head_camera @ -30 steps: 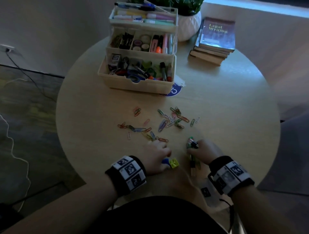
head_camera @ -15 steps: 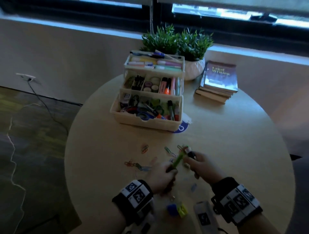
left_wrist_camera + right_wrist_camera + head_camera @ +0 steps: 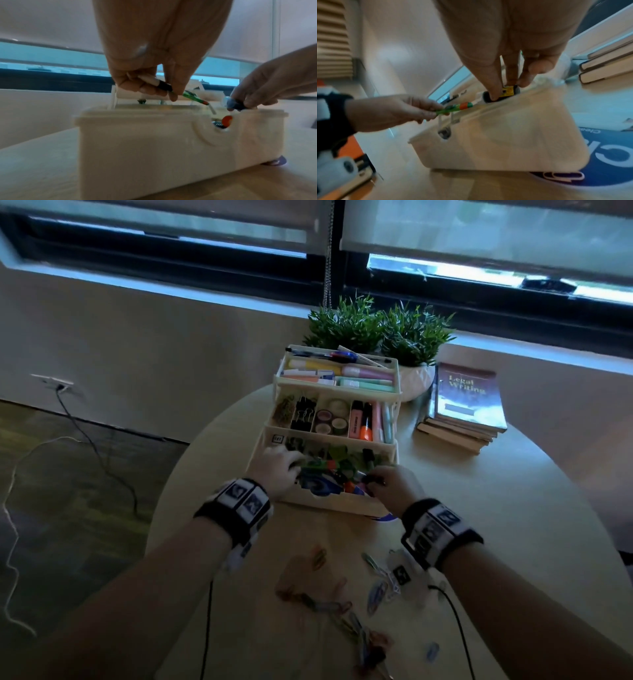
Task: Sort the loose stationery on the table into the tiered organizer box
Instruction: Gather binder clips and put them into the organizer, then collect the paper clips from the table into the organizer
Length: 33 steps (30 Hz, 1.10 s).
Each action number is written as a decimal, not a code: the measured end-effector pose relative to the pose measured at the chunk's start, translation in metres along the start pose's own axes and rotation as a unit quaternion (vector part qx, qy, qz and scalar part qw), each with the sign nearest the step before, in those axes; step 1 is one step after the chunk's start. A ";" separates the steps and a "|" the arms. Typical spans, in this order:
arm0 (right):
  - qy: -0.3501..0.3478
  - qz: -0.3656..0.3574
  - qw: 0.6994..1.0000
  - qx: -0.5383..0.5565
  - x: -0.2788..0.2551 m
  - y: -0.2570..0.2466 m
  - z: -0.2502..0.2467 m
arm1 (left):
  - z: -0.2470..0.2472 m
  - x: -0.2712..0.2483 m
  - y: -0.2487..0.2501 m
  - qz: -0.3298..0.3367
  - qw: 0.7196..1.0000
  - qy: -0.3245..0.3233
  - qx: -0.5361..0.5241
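A: Dim room, window blinds behind, round wooden table [image 3: 513, 542] under both wrists.

B: And the hands?

A: Both over the front tier of the box [image 3: 329, 501], near each other but apart. The left hand [image 3: 277, 470] pinches a green pen [image 3: 192, 96] with an orange band, tip pointing toward the right hand. The right hand [image 3: 390, 484] pinches a small black-and-yellow item [image 3: 506, 92] just above the rim; I cannot tell what it is.

B: Handling?

A: Both look light, stiff and smooth, I'd judge; grip the pen mid-barrel so it doesn't swing.

B: Further out?

A: Paper clips [image 3: 346, 611] lie loose behind the wrists. Beyond the box, a plant [image 3: 376, 333]; beyond the right hand, stacked books [image 3: 466, 405].
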State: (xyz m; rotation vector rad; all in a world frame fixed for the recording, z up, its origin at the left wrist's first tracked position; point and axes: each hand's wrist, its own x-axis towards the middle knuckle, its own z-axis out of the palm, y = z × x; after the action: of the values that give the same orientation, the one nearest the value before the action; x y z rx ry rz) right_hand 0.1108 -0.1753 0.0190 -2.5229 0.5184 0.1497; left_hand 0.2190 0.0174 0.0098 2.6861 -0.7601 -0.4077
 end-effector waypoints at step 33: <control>-0.237 0.037 0.971 -0.008 -0.222 0.098 0.063 | 0.152 -0.189 0.054 0.124 0.983 -0.120 -0.069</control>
State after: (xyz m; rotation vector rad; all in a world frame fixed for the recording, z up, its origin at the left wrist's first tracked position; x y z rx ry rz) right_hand -0.1313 -0.1429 -0.0355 -2.3666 0.4125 0.7632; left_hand -0.0142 0.0428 -0.0736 2.4017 -1.0772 -0.6998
